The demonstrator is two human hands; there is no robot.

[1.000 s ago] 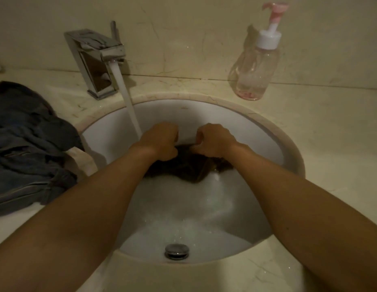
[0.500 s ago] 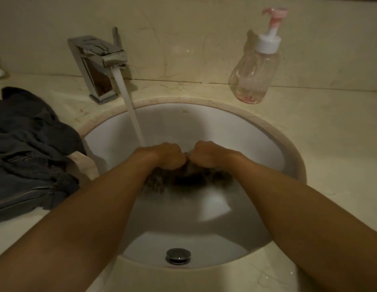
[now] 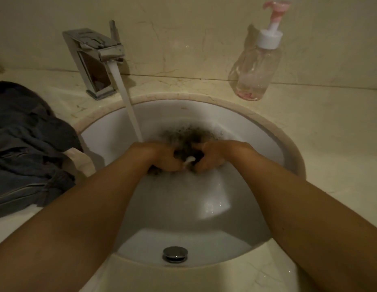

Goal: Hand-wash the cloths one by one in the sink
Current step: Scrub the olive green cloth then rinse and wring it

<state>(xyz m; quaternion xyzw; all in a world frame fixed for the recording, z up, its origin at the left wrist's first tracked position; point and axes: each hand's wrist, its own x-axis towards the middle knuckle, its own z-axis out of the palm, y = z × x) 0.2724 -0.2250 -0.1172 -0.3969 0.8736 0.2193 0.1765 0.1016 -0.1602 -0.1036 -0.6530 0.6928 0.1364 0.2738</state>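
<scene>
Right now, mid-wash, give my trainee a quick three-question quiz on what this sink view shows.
1. True or false: water is running from the faucet.
2. What do the left hand and right hand grip? A) soap dispenser B) dark cloth C) drain stopper
3. On which side of the sink does the pile of dark clothes lie?

Key: 1 true. 2 B, the dark cloth, held together in sudsy water. 3 The left, on the counter; the soap dispenser stands back right.

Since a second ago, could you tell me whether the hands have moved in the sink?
Yes. Both the left hand and right hand, closed on the dark cloth, have come toward the drain plug, away from the tap.
</scene>
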